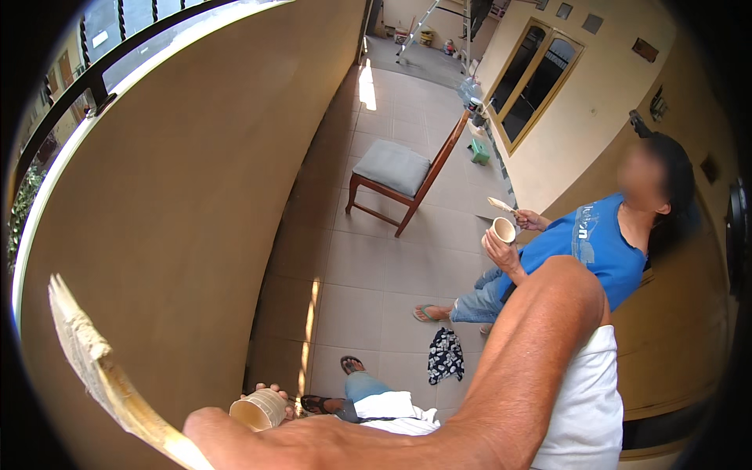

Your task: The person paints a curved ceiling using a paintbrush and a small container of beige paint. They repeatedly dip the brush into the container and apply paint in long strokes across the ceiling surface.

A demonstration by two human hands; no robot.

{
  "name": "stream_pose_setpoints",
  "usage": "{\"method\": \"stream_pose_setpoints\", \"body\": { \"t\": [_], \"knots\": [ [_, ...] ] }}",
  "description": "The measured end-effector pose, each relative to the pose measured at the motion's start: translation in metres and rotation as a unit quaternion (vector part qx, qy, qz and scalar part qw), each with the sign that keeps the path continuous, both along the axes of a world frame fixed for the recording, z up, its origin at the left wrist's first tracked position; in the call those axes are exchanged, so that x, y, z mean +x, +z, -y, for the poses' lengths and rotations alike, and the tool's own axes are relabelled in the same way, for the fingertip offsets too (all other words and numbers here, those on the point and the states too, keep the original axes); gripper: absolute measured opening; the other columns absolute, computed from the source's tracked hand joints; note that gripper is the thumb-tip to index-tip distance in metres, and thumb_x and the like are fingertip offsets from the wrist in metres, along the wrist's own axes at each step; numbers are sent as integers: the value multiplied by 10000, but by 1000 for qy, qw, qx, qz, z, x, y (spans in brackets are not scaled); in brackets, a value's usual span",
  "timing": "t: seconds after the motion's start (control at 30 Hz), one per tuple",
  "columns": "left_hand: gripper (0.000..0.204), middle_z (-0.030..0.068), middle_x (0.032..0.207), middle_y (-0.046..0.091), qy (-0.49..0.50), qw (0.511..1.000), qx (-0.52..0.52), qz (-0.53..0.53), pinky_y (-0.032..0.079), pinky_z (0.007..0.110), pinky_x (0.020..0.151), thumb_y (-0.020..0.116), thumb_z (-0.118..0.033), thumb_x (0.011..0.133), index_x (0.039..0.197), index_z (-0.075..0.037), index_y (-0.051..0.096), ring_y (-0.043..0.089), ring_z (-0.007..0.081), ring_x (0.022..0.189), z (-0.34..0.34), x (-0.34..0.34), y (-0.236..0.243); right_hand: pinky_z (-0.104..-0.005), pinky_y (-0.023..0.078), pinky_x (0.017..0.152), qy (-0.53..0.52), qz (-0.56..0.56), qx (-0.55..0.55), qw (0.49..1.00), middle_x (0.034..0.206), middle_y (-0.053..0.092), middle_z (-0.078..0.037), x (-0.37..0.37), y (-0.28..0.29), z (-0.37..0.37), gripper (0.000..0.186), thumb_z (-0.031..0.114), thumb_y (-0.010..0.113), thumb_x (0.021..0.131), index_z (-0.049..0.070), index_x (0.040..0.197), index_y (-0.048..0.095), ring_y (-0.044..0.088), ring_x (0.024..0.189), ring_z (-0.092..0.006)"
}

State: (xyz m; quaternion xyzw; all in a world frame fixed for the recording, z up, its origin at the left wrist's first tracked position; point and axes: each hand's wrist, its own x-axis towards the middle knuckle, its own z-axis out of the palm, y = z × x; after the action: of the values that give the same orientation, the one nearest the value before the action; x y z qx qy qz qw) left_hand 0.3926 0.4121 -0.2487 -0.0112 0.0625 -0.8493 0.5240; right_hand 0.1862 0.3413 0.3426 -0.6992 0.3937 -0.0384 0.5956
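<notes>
gripping paintbrush (pixel 117 392) in right hand (pixel 227 435) at eight o'clock, disposable cup (pixel 258 410) in left hand (pixel 283 392) at seven; judging tan wall (pixel 188 204) at nine mostly coated, remainder untellable.

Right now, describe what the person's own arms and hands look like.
The right arm is bare below a plain white sleeve ending near the elbow. The right hand and partly hidden left hand are ungloved; the left arm is hidden.

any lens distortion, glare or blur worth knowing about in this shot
In the head view, the fisheye bows the wall and blackens the corners; in the head view, a sunlit patch glares on the tiles; in the head view, the co-worker's head is blurred, the near cup fairly sharp.
</notes>
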Motion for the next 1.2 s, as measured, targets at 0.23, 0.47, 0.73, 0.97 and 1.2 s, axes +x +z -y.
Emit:
{"method": "stream_pose_setpoints", "body": {
  "t": [0.23,0.47,0.73,0.97,1.2],
  "knots": [
    [621,160,1494,501,36,999,17,-14,518,617,1046,488,-605,1053,1499,-175,523,482,378,1398,-44,-22,9,-331,513,707,-206,332,216,895,925,662,-136,-78,-78,-61,217,176,587,1060,10,1190,538,638,782,-212],
    [619,191,1462,508,95,992,72,-43,520,627,1058,469,-605,1063,1456,-132,541,500,398,1364,-99,-79,55,-184,325,554,-249,234,227,912,829,558,21,-155,-208,-57,277,77,553,1063,-48,1310,554,403,633,-5],
    [609,166,1402,529,140,990,8,-18,561,561,985,533,-629,1027,1397,-145,563,532,370,1338,-205,-164,80,-223,426,460,-377,136,59,914,832,686,-78,-243,-373,-165,417,7,525,982,-47,1396,526,525,533,-51],
    [595,177,1415,542,132,991,-12,-34,557,550,1005,574,-591,1022,1397,-128,574,541,373,1347,-233,-158,81,-287,590,565,-283,281,259,880,983,690,-143,-265,-393,-184,427,-39,683,890,-36,1304,580,706,719,-187],
    [626,244,1469,519,142,987,-57,-44,558,588,1041,574,-541,1035,1459,-82,542,534,429,1370,-259,-141,76,-310,652,679,-226,297,78,924,1015,686,-127,-224,-381,-219,424,25,692,997,-33,1391,549,736,843,-170]
  ]
}}
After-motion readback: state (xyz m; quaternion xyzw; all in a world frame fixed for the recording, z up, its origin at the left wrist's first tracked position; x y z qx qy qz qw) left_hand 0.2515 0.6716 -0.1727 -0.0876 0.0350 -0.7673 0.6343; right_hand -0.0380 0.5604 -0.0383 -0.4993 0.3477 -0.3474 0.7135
